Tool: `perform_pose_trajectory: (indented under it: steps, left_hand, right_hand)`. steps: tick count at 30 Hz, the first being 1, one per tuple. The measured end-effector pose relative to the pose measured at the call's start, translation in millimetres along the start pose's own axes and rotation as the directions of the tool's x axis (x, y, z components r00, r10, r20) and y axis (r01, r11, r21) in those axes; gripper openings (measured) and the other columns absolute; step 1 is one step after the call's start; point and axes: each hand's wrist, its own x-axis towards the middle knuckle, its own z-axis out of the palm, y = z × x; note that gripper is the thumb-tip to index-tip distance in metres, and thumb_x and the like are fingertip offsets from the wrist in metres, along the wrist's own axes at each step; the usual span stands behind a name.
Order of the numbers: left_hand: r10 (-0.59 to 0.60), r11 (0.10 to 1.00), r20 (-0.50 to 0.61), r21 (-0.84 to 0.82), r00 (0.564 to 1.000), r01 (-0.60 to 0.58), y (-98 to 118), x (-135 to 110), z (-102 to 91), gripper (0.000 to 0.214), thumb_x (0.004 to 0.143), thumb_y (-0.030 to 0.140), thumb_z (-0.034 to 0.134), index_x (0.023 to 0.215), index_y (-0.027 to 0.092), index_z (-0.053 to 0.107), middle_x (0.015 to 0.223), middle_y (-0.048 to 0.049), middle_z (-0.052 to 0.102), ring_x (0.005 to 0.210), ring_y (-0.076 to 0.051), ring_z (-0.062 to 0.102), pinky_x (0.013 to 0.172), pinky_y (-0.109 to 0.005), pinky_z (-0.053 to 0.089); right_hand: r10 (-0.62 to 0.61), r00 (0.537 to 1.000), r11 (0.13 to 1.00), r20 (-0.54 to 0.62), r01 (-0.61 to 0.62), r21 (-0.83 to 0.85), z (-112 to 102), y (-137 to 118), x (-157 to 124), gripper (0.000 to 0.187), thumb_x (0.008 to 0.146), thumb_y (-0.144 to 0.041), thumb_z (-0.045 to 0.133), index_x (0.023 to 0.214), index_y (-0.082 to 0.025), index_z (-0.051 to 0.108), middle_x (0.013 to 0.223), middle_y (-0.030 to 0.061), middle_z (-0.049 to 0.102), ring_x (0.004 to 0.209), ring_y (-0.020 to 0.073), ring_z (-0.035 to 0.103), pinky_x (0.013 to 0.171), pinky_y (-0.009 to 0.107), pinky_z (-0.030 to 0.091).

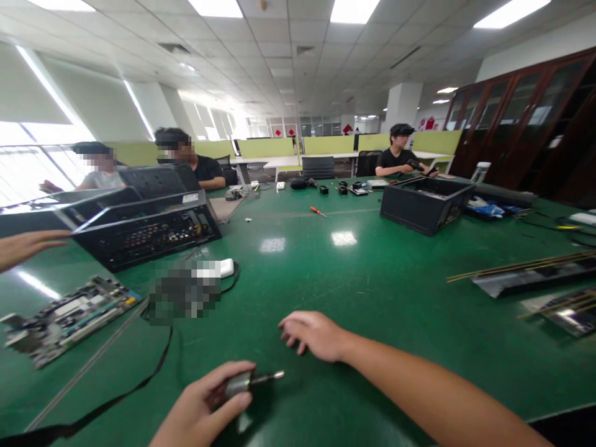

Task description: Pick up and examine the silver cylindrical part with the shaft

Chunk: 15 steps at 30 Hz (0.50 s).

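Observation:
My left hand is at the bottom middle, closed round a short grey metal screwdriver whose tip points right, just above the green table. My right hand reaches in from the lower right. It rests on the table a little beyond the tool's tip, fingers bent and apart with their tips on the surface. Nothing shows in it.
An open black computer case lies at the left, with another person's hand beside it. A motherboard and a black cable lie near left. A second black case, metal panels and an orange screwdriver lie farther off. People sit at the far side.

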Motion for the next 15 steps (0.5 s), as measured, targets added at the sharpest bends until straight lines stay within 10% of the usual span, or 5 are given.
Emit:
perform_pose_trajectory:
  steps: [6,15]
  left_hand:
    - [0.266,0.962,0.018,-0.07,0.964,-0.264,68,87,92.8,0.032,0.078,0.037,0.068,0.105,0.021,0.069,0.097,-0.0064,0.071,0.085,-0.024,0.065,0.077,-0.032,0.052]
    - [0.316,0.944,-0.038,-0.088,0.948,-0.318,50,123,116.4,0.029,0.079,0.035,0.067,0.105,0.022,0.068,0.1,-0.0054,0.07,0.088,-0.022,0.064,0.079,-0.033,0.049]
  right_hand:
    - [-0.099,0.941,0.995,-0.325,0.088,-0.049,-111,13,-49,0.041,0.093,-0.05,0.041,0.099,-0.019,0.067,0.093,0.0128,0.065,0.082,0.0216,0.061,0.058,0.029,0.047]
    - [-0.259,0.95,0.851,-0.172,0.14,-0.507,-104,0,-55,0.039,0.072,-0.03,0.072,0.109,-0.021,0.064,0.102,0.0056,0.064,0.084,0.0185,0.058,0.072,0.028,0.046]
